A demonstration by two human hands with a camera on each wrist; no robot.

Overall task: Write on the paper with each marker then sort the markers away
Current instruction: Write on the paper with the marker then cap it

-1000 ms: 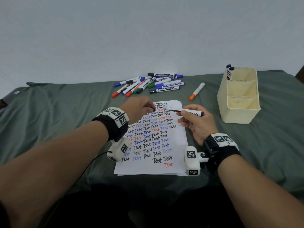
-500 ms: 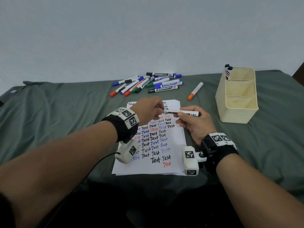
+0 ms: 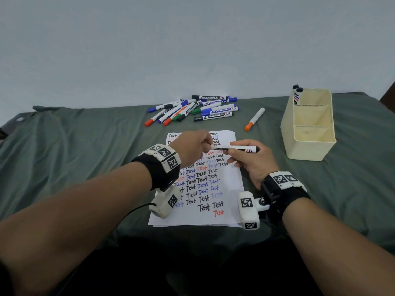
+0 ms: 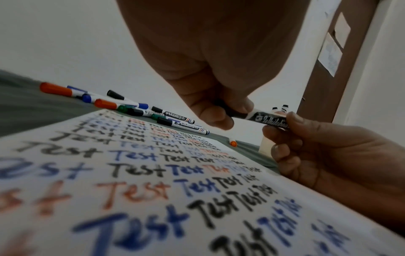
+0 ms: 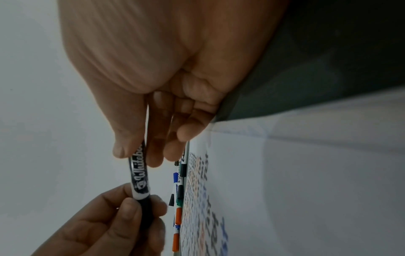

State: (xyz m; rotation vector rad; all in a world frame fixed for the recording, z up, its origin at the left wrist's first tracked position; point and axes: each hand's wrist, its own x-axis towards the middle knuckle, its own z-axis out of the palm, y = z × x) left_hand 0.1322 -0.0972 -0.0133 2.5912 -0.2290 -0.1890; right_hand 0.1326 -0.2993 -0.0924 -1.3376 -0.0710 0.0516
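A black whiteboard marker [image 3: 241,148] is held level above the paper [image 3: 205,189]. My right hand [image 3: 237,155] pinches its white barrel [image 5: 140,176] between thumb and fingers. My left hand [image 3: 201,144] grips the black cap [image 5: 145,213], which sits on the marker's left end [image 4: 236,115]. The paper lies on the green cloth and is covered with rows of "Test" in black, blue and red. The tip is hidden under the cap.
A pile of several capped markers [image 3: 192,110] lies beyond the paper. An orange-capped marker [image 3: 255,119] lies alone to its right. A cream box [image 3: 310,146] with three compartments stands at the right, with two black-capped markers [image 3: 297,96] in its far compartment.
My left hand moved right with the cap and met the marker's end; the cap now sits on the marker. The right hand stayed nearly in place.
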